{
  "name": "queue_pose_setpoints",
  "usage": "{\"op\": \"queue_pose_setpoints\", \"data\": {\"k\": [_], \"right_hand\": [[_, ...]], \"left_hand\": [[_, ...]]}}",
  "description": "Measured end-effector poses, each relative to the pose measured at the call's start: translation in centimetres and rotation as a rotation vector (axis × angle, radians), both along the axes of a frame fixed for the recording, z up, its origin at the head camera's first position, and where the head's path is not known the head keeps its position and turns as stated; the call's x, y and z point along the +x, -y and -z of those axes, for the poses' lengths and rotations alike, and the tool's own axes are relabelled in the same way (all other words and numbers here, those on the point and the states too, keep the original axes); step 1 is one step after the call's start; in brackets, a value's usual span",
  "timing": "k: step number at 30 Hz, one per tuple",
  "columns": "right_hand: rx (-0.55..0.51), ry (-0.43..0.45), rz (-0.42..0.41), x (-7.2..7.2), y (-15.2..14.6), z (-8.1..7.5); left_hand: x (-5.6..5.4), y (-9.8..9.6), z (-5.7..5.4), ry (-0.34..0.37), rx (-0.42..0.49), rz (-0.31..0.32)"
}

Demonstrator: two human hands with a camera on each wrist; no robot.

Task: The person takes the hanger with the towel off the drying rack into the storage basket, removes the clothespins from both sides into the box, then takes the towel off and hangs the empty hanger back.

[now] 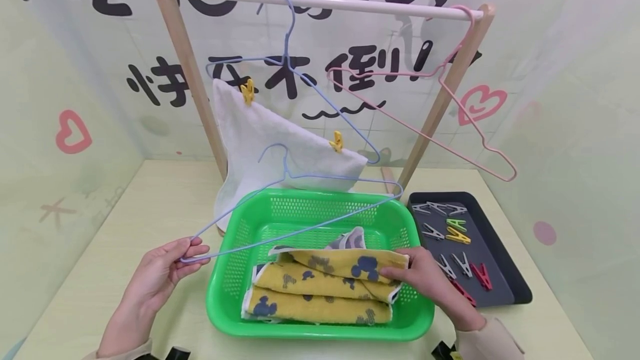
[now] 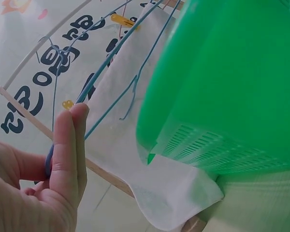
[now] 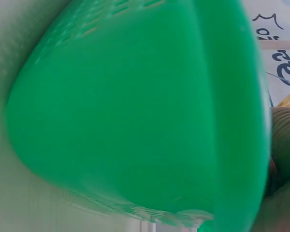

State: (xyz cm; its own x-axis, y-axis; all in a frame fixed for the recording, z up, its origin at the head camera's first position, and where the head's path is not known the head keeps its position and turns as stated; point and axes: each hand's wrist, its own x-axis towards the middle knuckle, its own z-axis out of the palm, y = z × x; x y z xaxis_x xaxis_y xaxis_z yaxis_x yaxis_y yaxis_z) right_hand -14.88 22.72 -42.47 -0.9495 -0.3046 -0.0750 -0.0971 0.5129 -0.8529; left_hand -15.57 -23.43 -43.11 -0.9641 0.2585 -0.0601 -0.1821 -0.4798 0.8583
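My left hand [image 1: 162,271] grips one end of a blue wire hanger [image 1: 300,234], which slants over the green basket [image 1: 320,331]; its hook points up and to the left. In the left wrist view, the fingers [image 2: 65,154] curl round the wire near its corner. My right hand [image 1: 422,274] pinches the upper right corner of a yellow towel [image 1: 325,288] with dark mouse-shaped prints. That towel lies folded in the basket, its upper edge lifted slightly. Behind it a grey-patterned cloth [image 1: 354,238] pokes out. The basket wall hides most of the right hand in the right wrist view.
A wooden rack with a white bar [image 1: 320,0] stands behind. From it hang a blue hanger [image 1: 327,107] with a white towel [image 1: 265,132] clipped by yellow clothespins [image 1: 248,92], and a pink hanger [image 1: 430,138]. A dark tray [image 1: 492,249] at right holds several clothespins [image 1: 460,263].
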Motion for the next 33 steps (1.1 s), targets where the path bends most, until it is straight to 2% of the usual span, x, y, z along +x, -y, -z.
{"op": "queue_pose_setpoints", "data": {"k": [2, 6, 9, 14, 16, 19, 23, 26, 29, 31, 33], "right_hand": [[-0.002, -0.015, 0.037, -0.1, 0.0, -0.1], [-0.048, -0.069, 0.201, -0.3, 0.0, -0.7], [-0.156, -0.064, 0.31, -0.4, -0.4, -1.4], [-0.488, -0.038, 0.315, -0.5, -1.6, -2.2], [-0.564, -0.02, 0.301, -0.5, -1.8, -2.4], [-0.537, 0.037, 0.295, -0.5, -2.0, -2.8], [-0.403, 0.136, 0.24, -0.3, -2.2, -3.2], [-0.344, 0.152, 0.167, 0.0, -2.3, -3.3], [-0.349, 0.14, 0.123, 0.4, -2.3, -3.2], [-0.35, 0.142, 0.133, 0.8, -2.3, -3.0], [-0.36, 0.161, 0.181, 1.3, -2.3, -2.9]], "left_hand": [[0.0, 0.0, 0.1, 0.0, -0.007, -0.003], [0.1, 0.1, 0.2, -0.006, -0.007, 0.006], [0.1, 0.2, 0.2, -0.011, -0.011, 0.025], [0.2, 0.3, 0.4, -0.034, -0.006, 0.084], [0.2, 0.3, 0.4, -0.048, -0.002, 0.114], [0.2, 0.3, 0.5, -0.069, -0.015, 0.154], [0.3, 0.3, 0.7, -0.117, -0.043, 0.213], [0.2, 0.1, 0.9, -0.143, -0.054, 0.253], [0.2, 0.0, 0.9, -0.153, -0.051, 0.286], [0.2, -0.1, 0.9, -0.161, -0.051, 0.306], [0.3, -0.3, 0.9, -0.17, -0.055, 0.332]]}}
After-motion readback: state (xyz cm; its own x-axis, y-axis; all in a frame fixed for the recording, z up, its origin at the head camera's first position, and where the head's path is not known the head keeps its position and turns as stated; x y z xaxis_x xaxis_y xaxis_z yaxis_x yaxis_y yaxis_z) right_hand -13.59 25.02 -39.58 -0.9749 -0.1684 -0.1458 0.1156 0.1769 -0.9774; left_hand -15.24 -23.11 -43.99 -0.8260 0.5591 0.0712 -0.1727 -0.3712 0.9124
